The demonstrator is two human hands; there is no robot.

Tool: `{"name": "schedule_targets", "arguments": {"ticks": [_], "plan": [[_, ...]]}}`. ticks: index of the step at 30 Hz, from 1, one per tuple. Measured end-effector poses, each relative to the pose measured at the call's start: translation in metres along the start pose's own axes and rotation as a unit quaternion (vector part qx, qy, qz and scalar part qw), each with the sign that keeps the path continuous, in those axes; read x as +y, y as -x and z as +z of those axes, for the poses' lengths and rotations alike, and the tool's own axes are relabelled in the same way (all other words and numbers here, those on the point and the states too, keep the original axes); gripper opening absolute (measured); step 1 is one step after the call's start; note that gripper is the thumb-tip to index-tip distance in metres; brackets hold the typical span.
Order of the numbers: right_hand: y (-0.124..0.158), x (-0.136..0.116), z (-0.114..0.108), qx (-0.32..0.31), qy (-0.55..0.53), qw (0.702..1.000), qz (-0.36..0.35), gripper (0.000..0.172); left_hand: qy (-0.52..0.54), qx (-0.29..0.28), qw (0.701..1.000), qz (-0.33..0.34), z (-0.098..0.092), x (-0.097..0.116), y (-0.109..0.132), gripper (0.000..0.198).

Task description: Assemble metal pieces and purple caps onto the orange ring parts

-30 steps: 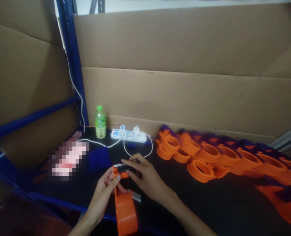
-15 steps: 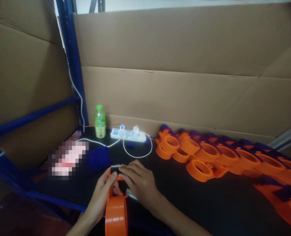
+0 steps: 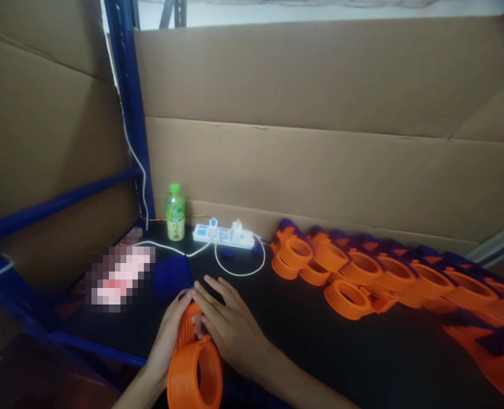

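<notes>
An orange plastic tape dispenser (image 3: 194,369) with a round hollow body stands on edge at the near side of the black table top (image 3: 303,341). My left hand (image 3: 166,335) grips its upper part from the left. My right hand (image 3: 228,326) lies over the dispenser's top end from the right, fingers stretched across it. The part under my fingers is hidden.
Rows of several more orange dispensers (image 3: 362,272) fill the right side of the table. At the back stand a green drink bottle (image 3: 175,213) and a white power strip (image 3: 224,234) with a looped white cable. Cardboard sheets (image 3: 320,147) wall the back; a blue rack post (image 3: 128,108) rises left.
The dispenser has turned so its round opening now faces me and it sits lower. My right hand's fingers have spread over its top; the dark and silver piece seen earlier is covered.
</notes>
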State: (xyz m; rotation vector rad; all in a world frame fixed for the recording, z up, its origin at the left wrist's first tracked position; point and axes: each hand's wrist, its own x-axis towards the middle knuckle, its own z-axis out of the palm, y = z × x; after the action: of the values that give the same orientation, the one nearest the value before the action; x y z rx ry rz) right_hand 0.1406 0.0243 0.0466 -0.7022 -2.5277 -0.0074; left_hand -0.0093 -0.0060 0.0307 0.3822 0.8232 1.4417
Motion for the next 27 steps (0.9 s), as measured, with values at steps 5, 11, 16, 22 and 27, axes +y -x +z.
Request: {"name": "schedule_targets", "arguments": {"ticks": [5,11,16,22,27], "plan": [[-0.003,0.031,-0.010,0.058,-0.040,0.996,0.060,0.045,-0.037,-0.047,0.998,0.011,0.005,0.003,0.005,0.025],[-0.015,0.105,0.001,-0.009,0.009,0.974,0.225,0.033,-0.078,-0.060,0.995,0.008,0.000,0.000,0.003,0.031],[-0.031,0.134,0.019,-0.033,0.020,0.968,0.249,0.034,-0.083,-0.079,0.993,0.016,-0.002,-0.003,-0.001,0.029],[-0.037,0.140,0.024,-0.016,-0.021,0.953,0.301,0.023,-0.047,-0.075,0.996,0.011,-0.002,-0.004,0.000,0.026],[-0.022,0.124,0.007,0.028,-0.115,0.941,0.317,0.029,-0.041,-0.097,0.994,0.008,-0.002,-0.004,0.003,0.018]]}}
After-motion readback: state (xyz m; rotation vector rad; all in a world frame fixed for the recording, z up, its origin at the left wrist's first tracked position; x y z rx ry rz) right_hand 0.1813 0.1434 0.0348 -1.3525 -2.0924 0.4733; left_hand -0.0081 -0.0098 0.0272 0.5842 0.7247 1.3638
